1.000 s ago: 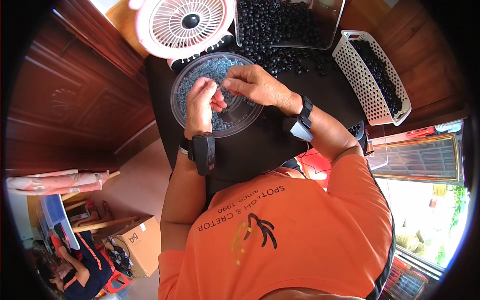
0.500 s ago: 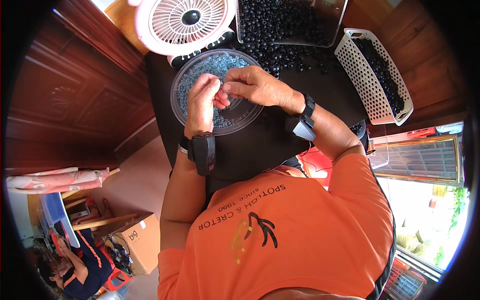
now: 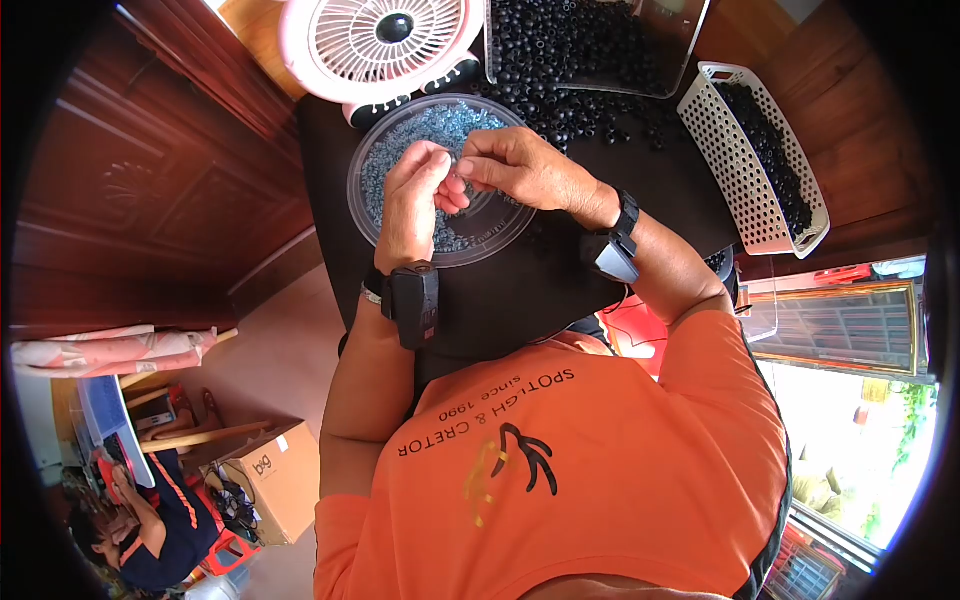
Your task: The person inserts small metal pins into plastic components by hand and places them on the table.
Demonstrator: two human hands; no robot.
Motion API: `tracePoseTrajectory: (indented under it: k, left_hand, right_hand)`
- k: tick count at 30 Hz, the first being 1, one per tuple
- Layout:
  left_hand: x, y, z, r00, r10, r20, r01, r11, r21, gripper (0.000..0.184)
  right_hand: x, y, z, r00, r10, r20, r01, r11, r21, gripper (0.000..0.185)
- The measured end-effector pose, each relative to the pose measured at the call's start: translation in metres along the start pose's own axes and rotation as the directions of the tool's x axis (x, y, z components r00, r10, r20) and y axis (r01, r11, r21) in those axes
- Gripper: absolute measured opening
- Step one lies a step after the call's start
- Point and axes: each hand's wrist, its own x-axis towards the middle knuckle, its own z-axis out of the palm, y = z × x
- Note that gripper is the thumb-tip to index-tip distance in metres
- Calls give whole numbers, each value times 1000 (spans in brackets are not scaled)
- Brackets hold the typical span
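My left hand [image 3: 412, 195] and my right hand [image 3: 530, 172] meet fingertip to fingertip above a round clear plastic tub [image 3: 487, 256]. Thumb and fingers of each are pinched closed. A tiny greyish piece shows between the fingertips, too small to name. Inside the tub lie many small light-blue translucent pieces [image 3: 400, 140], heaped toward the far and left sides, with part of the bottom showing near the right hand. Small black ring-like pieces [image 3: 580, 115] are spilled on the dark table [image 3: 500, 310] beyond my right hand.
A pink-and-white fan [image 3: 395, 30] stands behind the tub. Beside it, a clear bin [image 3: 690, 45] holds more black pieces. A white perforated basket [image 3: 735, 185] with black pieces stands at right. Another person [image 3: 165, 520] sits at lower left near a cardboard box [image 3: 270, 480].
The whole view has shifted slightly, so the table things appear a little farther right. Both hands stay pinched together over the tub, with only small finger movement.
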Motion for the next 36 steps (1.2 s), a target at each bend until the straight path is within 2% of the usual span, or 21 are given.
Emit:
tracePoseTrajectory:
  k: [14,23,26,32,36]
  left_hand:
    - [-2,1,1,1000,11,-8,-10,1000,6,22]
    - [-3,3,2,1000,-6,-25,6,1000,22,22]
    - [-2,3,2,1000,-8,-30,9,1000,23,21]
    - [-3,4,5,998,3,-57,-3,1000,3,21]
    - [-3,4,6,998,11,-68,-11,1000,-5,21]
  right_hand:
    - [1,8,2,1000,-21,-5,21,1000,14,25]
    - [-1,-6,1,1000,-13,8,14,994,-108,25]
    - [-1,-1,3,999,-51,-5,50,994,-94,25]
    - [-1,1,2,999,25,48,-19,991,-129,24]
    - [-1,1,2,999,18,50,-12,991,-131,24]
